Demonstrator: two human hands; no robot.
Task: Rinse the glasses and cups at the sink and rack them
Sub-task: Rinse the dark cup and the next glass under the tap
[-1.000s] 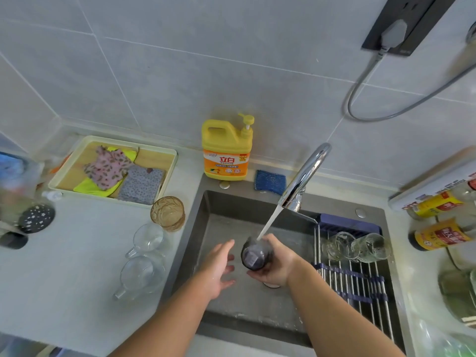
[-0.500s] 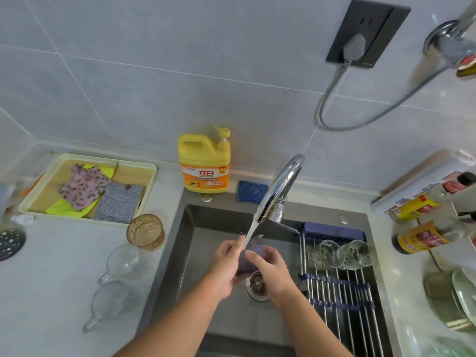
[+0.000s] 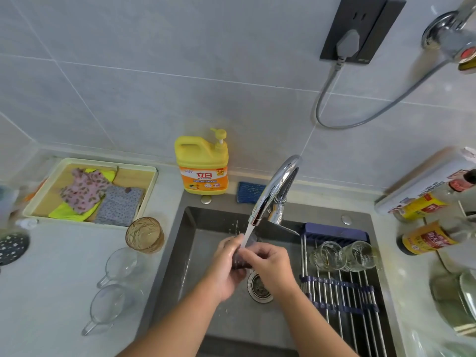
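Sink, tap running. Both hands, the left hand [image 3: 228,266] and the right hand [image 3: 271,265], are curled round a small dark glass [image 3: 240,262] held over the sink [image 3: 198,256] directly under the faucet [image 3: 274,191]. The stream [image 3: 247,231] lands where the hands meet, with spray flying toward twelve o'clock.

Step in hand, as I read it: rinsing this one glass. To do it well, tilt the mouth into the stream, turn the glass between the palms so water reaches all round, tip it out over the drain [image 3: 258,284], and hold wet glass firmly.

Rack [image 3: 340,295] at three o'clock of the hands carries two clear glasses [image 3: 327,255] on their sides at its far end, with free bars nearer.

Waiting on the desk at nine o'clock: an amber glass [image 3: 144,235] and two clear handled cups [image 3: 121,264].

Writing: yellow detergent jug [image 3: 202,168] at twelve o'clock of the sink, orange label reading 立白, smaller print too fine. Sauce bottles [image 3: 427,239] at three o'clock bear labels I cannot read.
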